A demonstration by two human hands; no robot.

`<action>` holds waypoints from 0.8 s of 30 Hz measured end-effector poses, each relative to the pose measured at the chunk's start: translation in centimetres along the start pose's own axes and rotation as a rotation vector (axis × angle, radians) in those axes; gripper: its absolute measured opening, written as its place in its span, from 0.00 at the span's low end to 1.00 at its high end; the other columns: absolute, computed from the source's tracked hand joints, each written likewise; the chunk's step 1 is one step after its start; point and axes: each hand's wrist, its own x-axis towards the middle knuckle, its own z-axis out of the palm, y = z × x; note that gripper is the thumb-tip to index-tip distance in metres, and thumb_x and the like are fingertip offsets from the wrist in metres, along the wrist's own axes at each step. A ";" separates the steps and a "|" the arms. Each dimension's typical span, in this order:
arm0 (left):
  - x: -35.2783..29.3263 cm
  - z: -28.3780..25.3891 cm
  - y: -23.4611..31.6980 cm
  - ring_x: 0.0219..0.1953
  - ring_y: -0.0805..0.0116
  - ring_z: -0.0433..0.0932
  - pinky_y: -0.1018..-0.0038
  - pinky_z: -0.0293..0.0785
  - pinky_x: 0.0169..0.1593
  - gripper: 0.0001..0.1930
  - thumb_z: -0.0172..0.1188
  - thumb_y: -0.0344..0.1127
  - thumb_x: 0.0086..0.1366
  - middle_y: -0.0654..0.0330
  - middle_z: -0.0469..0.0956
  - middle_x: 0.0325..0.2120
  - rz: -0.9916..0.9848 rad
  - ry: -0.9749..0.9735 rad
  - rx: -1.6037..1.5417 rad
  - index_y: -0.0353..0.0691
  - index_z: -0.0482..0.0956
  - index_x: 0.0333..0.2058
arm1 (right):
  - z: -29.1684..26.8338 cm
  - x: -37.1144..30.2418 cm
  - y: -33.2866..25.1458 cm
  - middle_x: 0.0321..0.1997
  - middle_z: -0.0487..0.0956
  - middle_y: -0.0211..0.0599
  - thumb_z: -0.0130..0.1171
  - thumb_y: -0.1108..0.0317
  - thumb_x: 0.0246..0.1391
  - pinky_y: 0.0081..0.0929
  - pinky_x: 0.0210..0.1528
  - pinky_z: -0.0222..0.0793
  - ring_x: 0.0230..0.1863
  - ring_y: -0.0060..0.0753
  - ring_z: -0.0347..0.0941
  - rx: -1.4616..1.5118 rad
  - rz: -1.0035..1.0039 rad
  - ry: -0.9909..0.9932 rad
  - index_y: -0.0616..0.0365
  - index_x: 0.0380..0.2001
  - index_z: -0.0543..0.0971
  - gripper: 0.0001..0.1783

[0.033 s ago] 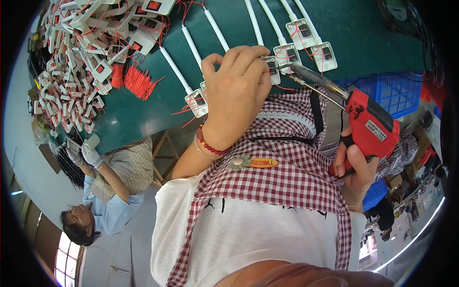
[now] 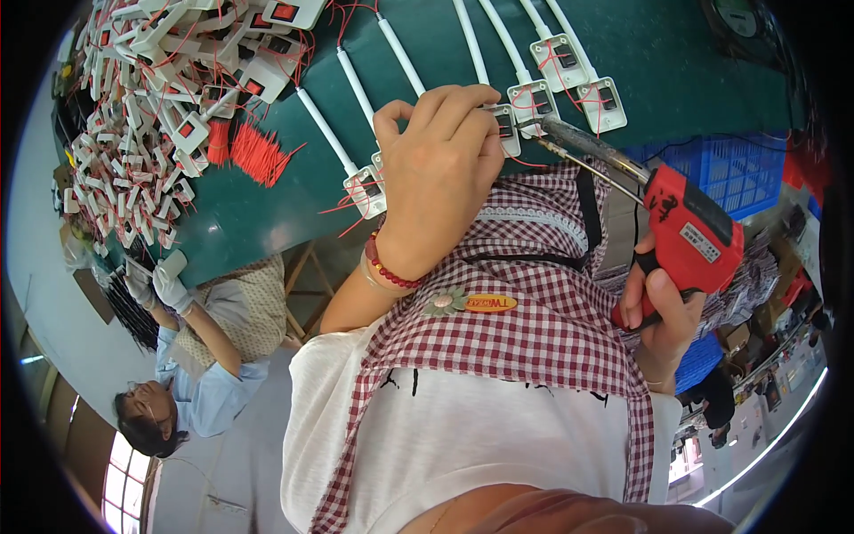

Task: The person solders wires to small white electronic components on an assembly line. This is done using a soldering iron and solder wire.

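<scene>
My right hand [image 2: 660,298] is wrapped round the grip of a red soldering gun [image 2: 689,227] with a dark barrel. Its tip reaches the upturned white switch housings [image 2: 532,107] at the table edge. My left hand [image 2: 436,169] is closed on the left side of another open switch housing [image 2: 504,131], just left of the tip; the thumb and part of the grip are hidden. Black switch bodies and thin red wires show inside the housings. Left of my wrist lies one more housing [image 2: 366,189] on a white tube, partly covered by the hand.
Finished-looking white switch pieces [image 2: 133,169] are heaped at the far left of the green table [image 2: 249,222]. Beside them lie bundles of red wires [image 2: 260,156]. A blue crate [image 2: 734,173] stands beyond the table's right edge. A gloved co-worker [image 2: 209,356] sits at the left.
</scene>
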 end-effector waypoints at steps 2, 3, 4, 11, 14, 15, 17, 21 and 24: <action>0.0 0.1 0.0 0.39 0.73 0.74 0.68 0.57 0.45 0.06 0.61 0.27 0.48 0.72 0.77 0.38 -0.005 0.025 0.015 0.44 0.74 0.24 | -0.1 0.0 0.1 0.17 0.71 0.35 0.53 0.68 0.51 0.13 0.15 0.56 0.11 0.17 0.61 0.061 0.005 -0.024 0.67 0.41 0.69 0.16; 0.0 0.2 0.0 0.39 0.73 0.74 0.68 0.57 0.45 0.06 0.61 0.27 0.48 0.72 0.77 0.38 0.000 0.023 0.017 0.44 0.74 0.24 | 0.0 0.0 0.2 0.15 0.70 0.35 0.52 0.65 0.51 0.13 0.13 0.54 0.10 0.17 0.59 0.013 0.003 0.006 0.68 0.41 0.68 0.18; 0.0 0.2 0.0 0.38 0.73 0.74 0.68 0.57 0.45 0.05 0.61 0.27 0.48 0.72 0.77 0.38 -0.008 0.026 0.015 0.44 0.74 0.24 | 0.2 0.0 0.3 0.14 0.68 0.35 0.52 0.61 0.51 0.13 0.11 0.52 0.08 0.17 0.56 -0.035 0.002 0.037 0.69 0.40 0.67 0.21; -0.1 -0.1 0.1 0.37 0.72 0.74 0.68 0.57 0.46 0.06 0.61 0.26 0.48 0.71 0.77 0.39 -0.011 0.002 0.040 0.43 0.74 0.24 | 0.3 -0.1 0.5 0.13 0.68 0.35 0.52 0.61 0.51 0.13 0.12 0.52 0.08 0.17 0.57 -0.046 0.027 0.034 0.69 0.40 0.67 0.20; -0.1 -0.3 0.1 0.38 0.72 0.74 0.67 0.57 0.46 0.06 0.60 0.26 0.48 0.71 0.77 0.39 -0.009 -0.002 0.022 0.43 0.73 0.25 | 0.1 -0.1 0.7 0.13 0.68 0.35 0.51 0.62 0.51 0.13 0.12 0.52 0.08 0.17 0.57 -0.023 0.000 0.021 0.69 0.40 0.67 0.20; 0.0 -0.3 0.1 0.38 0.72 0.74 0.67 0.57 0.46 0.06 0.60 0.26 0.48 0.71 0.77 0.39 -0.009 -0.001 0.023 0.43 0.73 0.25 | 0.2 0.0 0.7 0.13 0.68 0.35 0.51 0.62 0.51 0.13 0.12 0.52 0.08 0.17 0.57 -0.022 -0.005 0.026 0.69 0.40 0.67 0.20; 0.0 -0.3 0.1 0.39 0.72 0.74 0.68 0.58 0.46 0.05 0.60 0.26 0.49 0.70 0.78 0.39 0.019 0.023 0.032 0.43 0.73 0.25 | 0.2 0.0 0.7 0.13 0.68 0.35 0.51 0.62 0.51 0.13 0.12 0.52 0.08 0.17 0.57 -0.021 -0.011 0.030 0.69 0.40 0.67 0.19; -0.2 -0.4 0.2 0.39 0.72 0.75 0.68 0.58 0.46 0.06 0.61 0.26 0.48 0.68 0.79 0.39 0.008 0.023 0.009 0.43 0.73 0.25 | 0.0 0.0 0.8 0.13 0.68 0.34 0.51 0.62 0.51 0.12 0.12 0.52 0.08 0.16 0.56 -0.022 -0.016 0.016 0.68 0.40 0.67 0.20; -0.3 -1.0 0.3 0.39 0.71 0.75 0.68 0.58 0.48 0.06 0.60 0.26 0.49 0.67 0.79 0.39 0.008 -0.004 0.011 0.42 0.74 0.25 | 0.0 0.0 0.7 0.13 0.68 0.35 0.51 0.62 0.51 0.12 0.12 0.52 0.08 0.16 0.56 -0.008 -0.024 0.023 0.68 0.40 0.67 0.20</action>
